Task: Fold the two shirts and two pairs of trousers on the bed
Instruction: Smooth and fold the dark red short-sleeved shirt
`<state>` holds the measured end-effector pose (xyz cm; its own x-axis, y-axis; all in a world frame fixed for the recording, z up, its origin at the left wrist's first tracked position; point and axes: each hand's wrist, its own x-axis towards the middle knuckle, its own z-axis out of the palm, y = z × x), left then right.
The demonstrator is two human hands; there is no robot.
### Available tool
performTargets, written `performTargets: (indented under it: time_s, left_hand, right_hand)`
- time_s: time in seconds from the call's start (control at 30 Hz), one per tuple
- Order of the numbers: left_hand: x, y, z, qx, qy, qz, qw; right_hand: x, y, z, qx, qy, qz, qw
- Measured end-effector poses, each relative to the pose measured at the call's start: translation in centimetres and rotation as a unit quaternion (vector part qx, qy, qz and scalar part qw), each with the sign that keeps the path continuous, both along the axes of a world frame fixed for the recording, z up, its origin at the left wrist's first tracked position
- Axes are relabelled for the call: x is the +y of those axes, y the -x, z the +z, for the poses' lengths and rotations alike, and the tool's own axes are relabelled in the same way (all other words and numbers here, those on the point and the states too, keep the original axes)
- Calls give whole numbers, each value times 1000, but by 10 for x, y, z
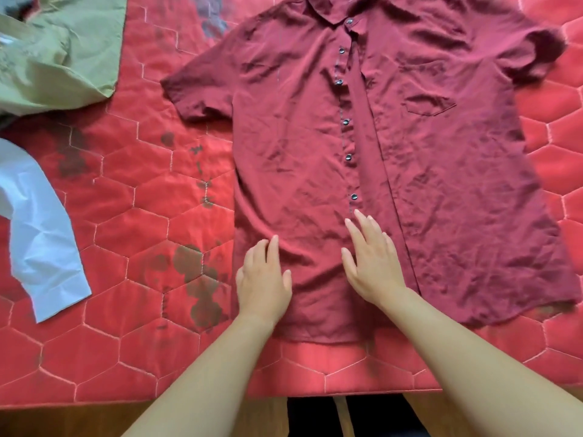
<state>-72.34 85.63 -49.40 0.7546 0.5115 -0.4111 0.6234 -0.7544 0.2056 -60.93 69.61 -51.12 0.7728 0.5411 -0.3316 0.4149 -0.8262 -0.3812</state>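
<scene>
A dark red short-sleeved shirt (394, 146) lay spread front-up across the centre and right of the frame on a red quilted bed cover (126, 241), collar toward the top edge and hem toward the bottom. Its button strip ran down the middle, with a chest pocket (429, 104) at upper right. The left hand (263, 279) rested palm-down on the lower part of the shirt, fingers extended and close together, gripping nothing. The right hand (372, 260) lay just beside it, likewise flat and open on the cloth, its fingertips just below the lowest visible button (354, 196). Both forearms entered from the bottom edge. At upper left sat a crumpled olive-green garment (60, 48); at mid-left lay a white sleeve (41, 234), well apart from the red shirt. Dark blotches (195, 279) marked the cover between the sleeve and the shirt.
</scene>
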Motion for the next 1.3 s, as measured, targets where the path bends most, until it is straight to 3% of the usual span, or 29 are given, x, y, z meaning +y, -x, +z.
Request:
performTargets:
  time_s: [0.17, 0.33, 0.6, 0.73, 0.87, 1.1, 1.3]
  left_hand:
    - [-31, -98, -5, -33, 3, -114, 993]
    - [-60, -210, -16, -67, -7, -166, 984]
    - [-86, -387, -64, -114, -48, -150, 981]
    - [-89, -408, -83, -130, -75, -126, 981]
    - [-89, -408, -83, -135, -78, -122, 980]
    - [-88, -412, -82, -128, -75, -124, 981]
    - [-83, -413, -73, -71, -37, -160, 984]
  right_hand:
    - [-31, -84, 6, -7, -1, -46, 999]
    - [-68, -184, 1, -28, -7, -98, 995]
    - [-102, -346, -20, -95, -96, -170, 976]
    - [-112, -417, -24, -137, -134, -230, 954]
    - [-124, -462, -30, -156, -108, -310, 932]
    - [-115, -495, -25, -32, -137, -414, 899]
    - [-103, -460, 0, -91, -172, -366, 910]
